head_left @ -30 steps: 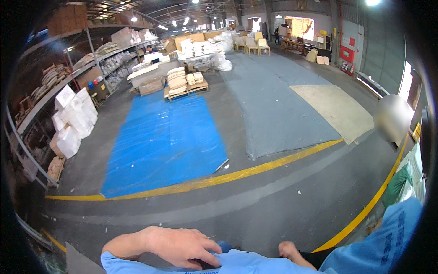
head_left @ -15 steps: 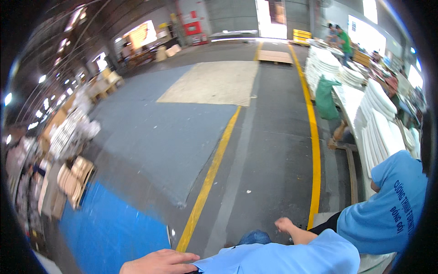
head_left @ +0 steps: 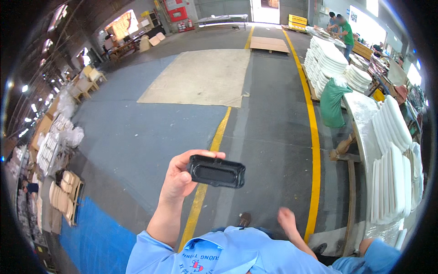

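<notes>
Raised in front of my body, my left hand (head_left: 181, 179) grips a black rectangular case-like object (head_left: 217, 171) with rounded corners and a recessed face. Its thumb presses the near side and the fingers curl over the top. My right hand (head_left: 287, 219) hangs low by my side over the grey floor, apart from the object. That hand is blurred, and I cannot make out its fingers or anything in them.
On the right, a long table (head_left: 365, 116) bears stacked white cushion-like panels (head_left: 391, 182). A green sack (head_left: 335, 104) stands beside it. Close at right is a person's blue sleeve (head_left: 383, 255). A beige sheet (head_left: 196, 77) lies ahead; wooden pieces (head_left: 66, 196) sit on a pallet at left.
My left hand has risen from low near my body to chest height, and the black object now shows in it. The person at right has moved lower, mostly out of view.
</notes>
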Motion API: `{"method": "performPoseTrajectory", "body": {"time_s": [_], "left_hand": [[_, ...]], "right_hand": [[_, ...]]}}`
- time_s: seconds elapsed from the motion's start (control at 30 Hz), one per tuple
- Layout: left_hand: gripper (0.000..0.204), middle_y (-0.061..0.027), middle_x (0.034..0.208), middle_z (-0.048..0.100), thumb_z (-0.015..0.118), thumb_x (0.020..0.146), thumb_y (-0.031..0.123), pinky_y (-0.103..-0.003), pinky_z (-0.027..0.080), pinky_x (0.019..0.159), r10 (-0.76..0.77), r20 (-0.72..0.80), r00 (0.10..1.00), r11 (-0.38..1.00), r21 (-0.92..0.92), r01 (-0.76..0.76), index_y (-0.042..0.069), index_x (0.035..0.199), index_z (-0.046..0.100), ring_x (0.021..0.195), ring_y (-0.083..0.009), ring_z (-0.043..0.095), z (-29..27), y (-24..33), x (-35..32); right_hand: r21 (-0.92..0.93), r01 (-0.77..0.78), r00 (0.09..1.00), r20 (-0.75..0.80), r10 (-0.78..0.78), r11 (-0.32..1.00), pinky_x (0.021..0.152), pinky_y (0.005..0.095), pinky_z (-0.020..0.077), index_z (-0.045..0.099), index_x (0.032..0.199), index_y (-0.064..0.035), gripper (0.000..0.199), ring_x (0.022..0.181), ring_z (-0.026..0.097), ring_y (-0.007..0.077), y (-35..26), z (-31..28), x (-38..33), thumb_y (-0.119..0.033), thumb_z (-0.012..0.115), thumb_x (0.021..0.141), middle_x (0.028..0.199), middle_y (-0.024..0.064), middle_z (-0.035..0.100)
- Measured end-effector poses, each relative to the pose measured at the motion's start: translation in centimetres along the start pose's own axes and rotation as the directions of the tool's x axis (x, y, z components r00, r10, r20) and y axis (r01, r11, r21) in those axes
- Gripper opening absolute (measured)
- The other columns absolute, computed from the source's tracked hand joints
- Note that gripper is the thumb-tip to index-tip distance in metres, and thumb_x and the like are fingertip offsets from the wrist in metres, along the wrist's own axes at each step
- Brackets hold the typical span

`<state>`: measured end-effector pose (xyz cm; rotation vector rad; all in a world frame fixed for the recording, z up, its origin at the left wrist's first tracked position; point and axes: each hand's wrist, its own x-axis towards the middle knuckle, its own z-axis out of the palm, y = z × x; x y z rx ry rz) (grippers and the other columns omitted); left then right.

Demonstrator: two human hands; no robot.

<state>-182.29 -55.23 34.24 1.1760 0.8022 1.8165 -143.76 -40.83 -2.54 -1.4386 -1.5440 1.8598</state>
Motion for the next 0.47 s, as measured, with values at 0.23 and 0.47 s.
{"method": "performPoseTrajectory", "body": {"time_s": [0.23,0.47], "left_hand": [[0.081,-0.0298,0.132,0.063,0.076,0.087,0.057,-0.054,0.052,0.107,0.055,-0.1,0.993,0.997,-0.042,-0.059,-0.006,0.135,0.057,0.128,-0.0381,0.061,-5.9,-4.7,16.8],[0.09,-0.0313,0.135,0.061,0.064,0.094,0.06,-0.046,0.054,0.105,0.221,0.009,0.975,0.949,0.23,-0.217,-0.003,0.153,0.037,0.126,-0.0362,0.063,-7.9,-1.9,37.4]], "right_hand": [[0.032,0.997,0.07,0.086,-0.994,0.072,0.097,0.0417,0.0571,0.052,0.142,-0.0051,0.066,0.12,0.064,0.0322,-46.9,11.2,6.8,-0.004,0.081,0.083,0.139,0.0219,0.056],[-0.179,0.908,-0.365,0.109,-0.925,-0.379,0.089,0.0519,0.0594,0.057,0.128,0.0017,0.04,0.109,0.066,0.0393,-63.8,7.6,19.1,-0.02,0.069,0.097,0.124,0.0279,0.06]]}}
